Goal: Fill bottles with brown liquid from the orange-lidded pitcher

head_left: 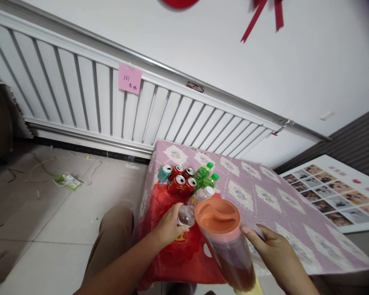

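Observation:
My left hand (169, 224) is closed around a small clear plastic bottle (186, 216), its open-looking mouth tipped toward the pitcher. The clear pitcher (230, 256) has an orange lid (218, 215) and brown liquid inside. At its right side, my right hand (275, 248) grips the handle, which is mostly hidden by the fingers. Bottle and pitcher lid are very close; I cannot tell if they touch. Below them, a white round piece (207, 250) lies on the red cloth (192, 266), partly behind the pitcher.
Several red cans (176, 185), a teal can (165, 173), green-capped bottles (200, 174) and a white-capped bottle (199, 196) cluster behind my hands. They stand on a table with a purple patterned cover (264, 196). A white radiator (172, 114) runs behind; a photo board (341, 192) leans right.

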`<state>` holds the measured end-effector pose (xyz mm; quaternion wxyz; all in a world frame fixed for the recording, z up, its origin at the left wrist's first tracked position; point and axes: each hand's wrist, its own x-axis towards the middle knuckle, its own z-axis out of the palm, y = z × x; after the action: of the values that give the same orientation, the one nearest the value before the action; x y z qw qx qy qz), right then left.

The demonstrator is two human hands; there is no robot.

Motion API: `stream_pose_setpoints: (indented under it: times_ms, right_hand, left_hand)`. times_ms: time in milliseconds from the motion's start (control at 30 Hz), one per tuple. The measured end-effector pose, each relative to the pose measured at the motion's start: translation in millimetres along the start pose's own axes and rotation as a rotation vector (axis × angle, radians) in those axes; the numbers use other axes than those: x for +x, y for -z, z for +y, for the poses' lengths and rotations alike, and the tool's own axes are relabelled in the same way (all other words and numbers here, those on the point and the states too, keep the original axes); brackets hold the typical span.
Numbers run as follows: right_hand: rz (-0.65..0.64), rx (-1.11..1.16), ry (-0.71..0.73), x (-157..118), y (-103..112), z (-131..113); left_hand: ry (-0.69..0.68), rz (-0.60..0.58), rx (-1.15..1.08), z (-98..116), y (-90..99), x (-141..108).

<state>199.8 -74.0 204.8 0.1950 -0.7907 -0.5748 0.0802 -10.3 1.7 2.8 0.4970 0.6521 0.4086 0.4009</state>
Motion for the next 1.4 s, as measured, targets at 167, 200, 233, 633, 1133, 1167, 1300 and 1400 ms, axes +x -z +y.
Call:
stream_pose_setpoints:
  times_ms: [167, 200, 233, 633, 1133, 1167, 1300, 1400]
  right_hand:
    - [-0.007, 0.011, 0.004, 0.0, 0.2, 1.6]
    - [-0.010, 0.018, 0.010, 0.0, -0.3, 1.9]
    - [-0.005, 0.026, 0.013, 0.0, -0.8, 2.0]
    - [0.037, 0.077, -0.002, -0.3, -2.6, -0.7]
    - [0.024, 0.073, -0.012, 0.9, -3.8, 2.5]
    - [0.030, 0.073, -0.001, 0.9, -3.8, 2.5]
    - [0.059, 0.061, 0.041, 1.0, -2.6, 2.3]
    - [0.059, 0.047, 0.053, 1.0, -2.0, 2.8]
  left_hand:
    - [0.003, -0.003, 0.001, 0.7, 0.5, 0.2]
    - [0.005, -0.003, 0.001, 0.6, 0.5, 0.3]
    - [0.008, -0.003, 0.000, 0.5, 0.4, 0.3]
    - [0.005, -0.002, -0.003, -0.7, -0.7, 0.9]
    - [0.009, -0.002, 0.002, -0.5, 0.0, 0.3]
    - [0.010, -0.001, 0.000, -0.6, 0.0, 0.2]
    - [0.007, -0.001, -0.003, -1.5, -0.4, 0.2]
    - [0.004, 0.000, -0.002, -2.3, -0.8, 0.4]
